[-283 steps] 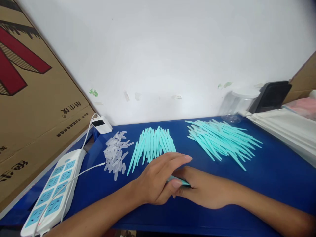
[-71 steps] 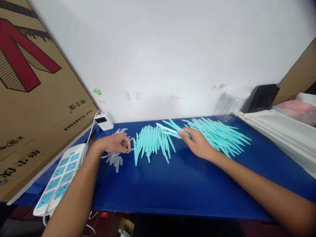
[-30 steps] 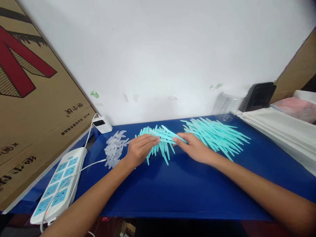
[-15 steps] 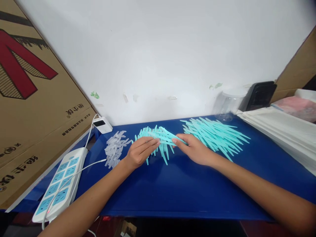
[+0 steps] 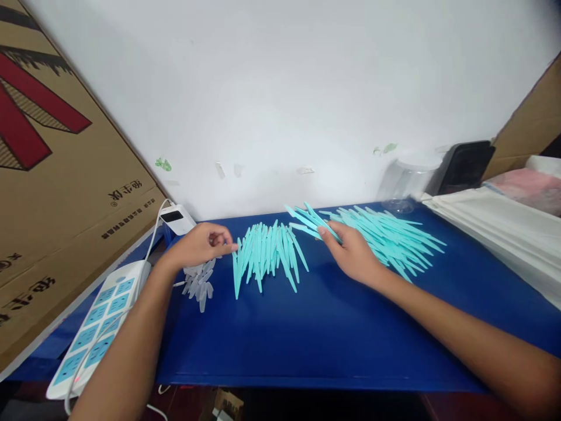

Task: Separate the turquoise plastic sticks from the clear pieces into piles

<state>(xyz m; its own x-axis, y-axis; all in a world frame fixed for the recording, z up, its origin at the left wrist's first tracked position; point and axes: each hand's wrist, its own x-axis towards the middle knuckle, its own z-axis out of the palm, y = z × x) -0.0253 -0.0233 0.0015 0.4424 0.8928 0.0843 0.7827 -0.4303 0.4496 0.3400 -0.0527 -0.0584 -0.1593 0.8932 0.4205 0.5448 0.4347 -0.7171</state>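
My right hand [image 5: 350, 248] is closed around a small fan of slim, tapered turquoise plastic sticks [image 5: 309, 221], shaped like eyebrow-razor handles. Their free ends point up and left. Beneath and left of them lies the middle pile of turquoise sticks [image 5: 267, 251], flat on the blue table [image 5: 280, 333]. My left hand [image 5: 204, 242] is at that pile's left end, thumb stretched toward the top of the leftmost stick and other fingers loosely curled; I see nothing in it. Partly hidden below this hand are small translucent caps [image 5: 199, 283]. A larger pile of turquoise sticks [image 5: 385, 237] spreads behind my right hand.
A white power strip [image 5: 96, 327] with a cable lies along the left edge, near a small white device [image 5: 177, 217]. A cardboard box [image 5: 83, 175] stands at left. At the back right are a clear jar [image 5: 403, 181], a black object [image 5: 467, 166] and white sheets [image 5: 495, 234].
My left hand has moved left, away from the held sticks, to the middle pile's left end. My right hand has shifted slightly right and up, still holding its sticks.
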